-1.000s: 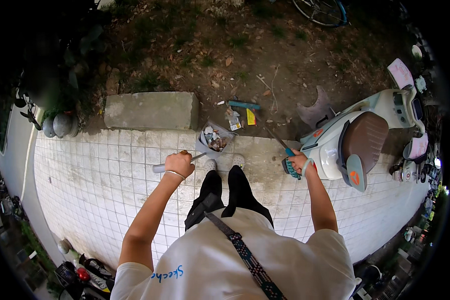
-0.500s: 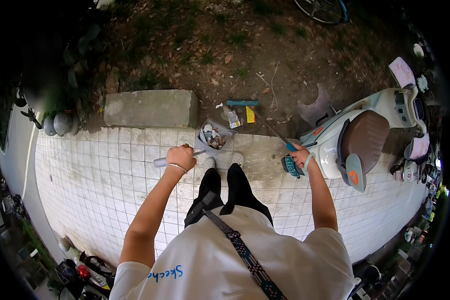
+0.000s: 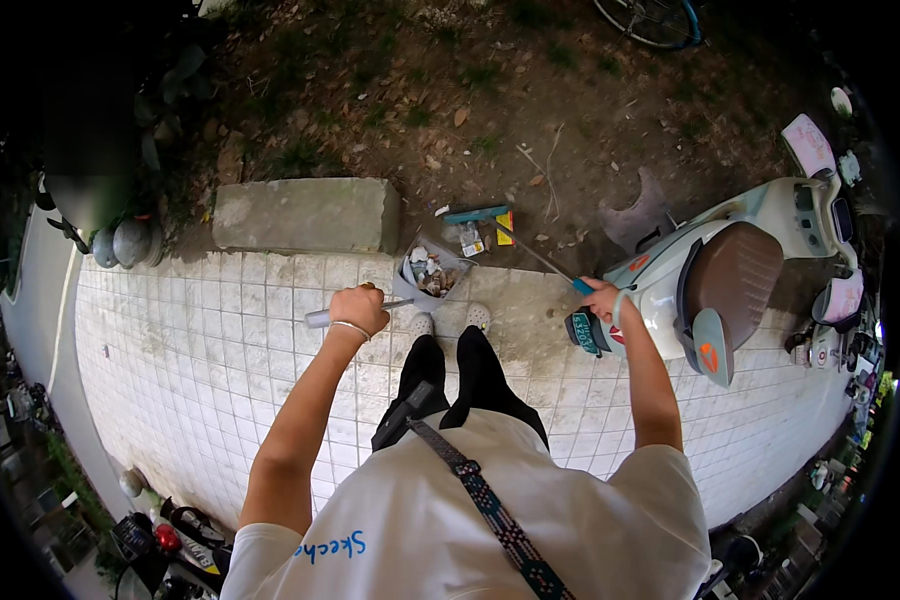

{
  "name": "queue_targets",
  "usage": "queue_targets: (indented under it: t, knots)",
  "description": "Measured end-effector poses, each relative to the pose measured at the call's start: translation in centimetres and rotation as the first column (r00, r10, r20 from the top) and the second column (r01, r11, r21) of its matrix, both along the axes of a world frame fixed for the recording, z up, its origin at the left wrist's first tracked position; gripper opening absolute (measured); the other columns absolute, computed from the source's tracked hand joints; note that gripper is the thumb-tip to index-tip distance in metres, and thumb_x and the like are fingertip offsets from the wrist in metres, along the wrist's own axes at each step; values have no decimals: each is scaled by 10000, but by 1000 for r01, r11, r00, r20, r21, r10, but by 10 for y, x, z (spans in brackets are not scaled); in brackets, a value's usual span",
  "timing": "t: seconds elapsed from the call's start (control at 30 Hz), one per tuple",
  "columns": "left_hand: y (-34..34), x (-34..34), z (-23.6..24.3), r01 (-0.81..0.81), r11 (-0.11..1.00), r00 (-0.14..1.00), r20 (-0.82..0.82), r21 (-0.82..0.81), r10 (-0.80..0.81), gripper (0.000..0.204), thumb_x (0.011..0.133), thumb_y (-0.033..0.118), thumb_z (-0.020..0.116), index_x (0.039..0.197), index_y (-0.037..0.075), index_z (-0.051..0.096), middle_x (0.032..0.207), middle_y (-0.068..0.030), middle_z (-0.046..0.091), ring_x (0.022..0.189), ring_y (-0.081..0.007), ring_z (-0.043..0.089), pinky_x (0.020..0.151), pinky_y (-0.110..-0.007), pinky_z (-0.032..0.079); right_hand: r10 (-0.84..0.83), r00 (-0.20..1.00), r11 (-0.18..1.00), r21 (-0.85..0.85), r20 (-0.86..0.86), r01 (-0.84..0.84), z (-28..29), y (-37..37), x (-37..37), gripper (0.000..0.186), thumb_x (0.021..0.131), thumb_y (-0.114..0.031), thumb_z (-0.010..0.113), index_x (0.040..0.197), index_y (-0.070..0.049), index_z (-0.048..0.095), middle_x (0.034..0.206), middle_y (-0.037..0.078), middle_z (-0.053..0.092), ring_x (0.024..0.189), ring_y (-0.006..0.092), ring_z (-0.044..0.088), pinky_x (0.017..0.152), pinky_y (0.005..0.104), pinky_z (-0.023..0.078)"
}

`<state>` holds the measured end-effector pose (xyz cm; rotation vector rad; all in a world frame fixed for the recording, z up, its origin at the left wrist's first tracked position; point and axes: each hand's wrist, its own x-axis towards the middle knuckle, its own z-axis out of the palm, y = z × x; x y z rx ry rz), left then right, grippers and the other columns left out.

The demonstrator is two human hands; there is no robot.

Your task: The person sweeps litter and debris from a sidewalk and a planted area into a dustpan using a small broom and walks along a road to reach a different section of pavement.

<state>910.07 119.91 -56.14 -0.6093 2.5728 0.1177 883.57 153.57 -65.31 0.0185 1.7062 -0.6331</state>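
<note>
My left hand [image 3: 358,308] is closed round the pale handle of a long-handled dustpan [image 3: 457,284]. The light grey pan stands just beyond my shoes, with crumpled litter [image 3: 428,272] inside. In my right hand [image 3: 601,299], near the scooter's rear, is the stick of a broom [image 3: 543,258]. Its teal head [image 3: 475,214] lies on the dirt beyond the pan, across the upper part of a yellow packet [image 3: 505,229]. Beside that packet, between the broom head and the pan, rests a clear and white wrapper [image 3: 470,240].
On the right stands a pale scooter [image 3: 660,300] with a brown seat [image 3: 738,280], close to my right arm. A stone block [image 3: 305,217] edges the tiled paving [image 3: 190,360] at the left. Dirt with dry leaves and twigs [image 3: 538,170] spreads beyond, with a bicycle wheel [image 3: 650,20].
The broom head has moved left and slightly nearer, tilting, and now overlaps the yellow packet. My left hand and the dustpan have hardly moved.
</note>
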Motion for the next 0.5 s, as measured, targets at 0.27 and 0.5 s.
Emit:
queue_targets:
  t: [0.27, 0.5]
  knots:
    - [4, -8, 1, 10, 1000, 1000, -2, 2, -10, 149, 573, 218, 536, 660, 113, 597, 744, -61, 579, 654, -242, 567, 594, -336, 456, 73, 963, 992, 121, -260, -42, -37, -35, 9, 539, 736, -157, 429, 1243, -153, 247, 725, 142, 515, 584, 225, 476, 521, 332, 378]
    - [-3, -6, 3, -10, 1000, 999, 31, 0, 10, 150, 576, 220, 535, 662, 115, 599, 741, -60, 577, 664, -241, 565, 597, -337, 456, 310, 921, 949, 124, -237, -288, -84, -16, 114, 613, 692, -140, 497, 1249, -190, 247, 696, 119, 522, 460, 188, 455, 418, 299, 376]
